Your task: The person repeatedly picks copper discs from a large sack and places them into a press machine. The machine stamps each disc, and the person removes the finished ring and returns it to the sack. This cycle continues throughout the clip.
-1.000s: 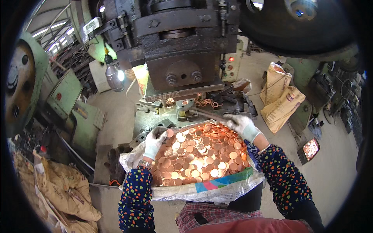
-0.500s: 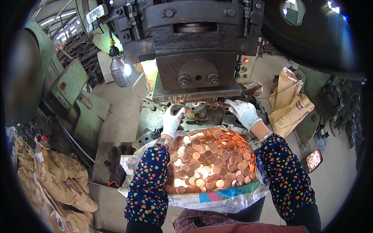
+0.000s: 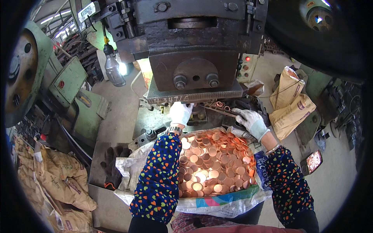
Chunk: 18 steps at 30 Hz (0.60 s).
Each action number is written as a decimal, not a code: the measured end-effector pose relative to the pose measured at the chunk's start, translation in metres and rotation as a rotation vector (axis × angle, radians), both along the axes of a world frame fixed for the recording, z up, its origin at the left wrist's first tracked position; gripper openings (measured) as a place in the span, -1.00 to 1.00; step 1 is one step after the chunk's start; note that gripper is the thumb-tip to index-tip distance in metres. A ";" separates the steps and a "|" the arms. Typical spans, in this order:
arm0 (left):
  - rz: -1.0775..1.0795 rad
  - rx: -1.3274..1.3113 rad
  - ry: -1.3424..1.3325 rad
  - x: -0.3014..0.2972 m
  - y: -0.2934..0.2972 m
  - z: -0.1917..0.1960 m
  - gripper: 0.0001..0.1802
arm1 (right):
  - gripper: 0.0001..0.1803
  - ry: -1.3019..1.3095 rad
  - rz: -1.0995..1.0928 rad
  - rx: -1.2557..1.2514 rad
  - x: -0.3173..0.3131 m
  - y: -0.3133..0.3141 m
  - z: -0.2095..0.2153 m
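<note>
Copper discs (image 3: 211, 167) | thin, stiff, slippery, heavy heaped; pinch by rim | left hand (image 3: 180, 113) under press (image 3: 194, 58), grip unclear | right hand (image 3: 250, 121) flat on scrap strip (image 3: 217, 108)

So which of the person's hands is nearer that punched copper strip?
Right. The right hand rests at the strip's near end; the left hand reaches under the press, further off.

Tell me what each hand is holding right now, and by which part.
Left hand reaches under the press; any hold is hidden. Right hand rests on the near end of a punched copper strip.
</note>
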State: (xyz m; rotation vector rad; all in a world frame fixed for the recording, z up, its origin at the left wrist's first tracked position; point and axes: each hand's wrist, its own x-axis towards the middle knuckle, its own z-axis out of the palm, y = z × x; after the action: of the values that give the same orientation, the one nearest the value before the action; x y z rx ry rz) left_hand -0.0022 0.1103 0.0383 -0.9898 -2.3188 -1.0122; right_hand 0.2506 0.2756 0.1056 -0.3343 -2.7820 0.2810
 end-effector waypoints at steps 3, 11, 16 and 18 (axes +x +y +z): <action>-0.002 -0.055 0.097 0.005 -0.005 0.001 -0.67 | -0.62 0.047 0.041 0.024 -0.002 -0.001 0.000; -0.122 0.012 0.024 0.020 -0.022 0.012 -0.72 | -0.63 -0.077 0.020 0.035 -0.005 -0.024 0.011; -0.302 0.006 -0.201 0.033 -0.072 0.013 -0.78 | -0.58 -0.115 0.058 -0.087 0.008 -0.039 0.013; -0.362 -0.171 -0.233 0.043 -0.103 0.009 -0.76 | -0.64 -0.079 0.114 -0.011 0.022 -0.053 0.000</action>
State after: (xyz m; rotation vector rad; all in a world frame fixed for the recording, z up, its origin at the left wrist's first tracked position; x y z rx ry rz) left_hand 0.0410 0.0076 0.0477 -1.4710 -2.5023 -1.1307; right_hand 0.2727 0.2225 0.1056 -0.1936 -2.8835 0.3169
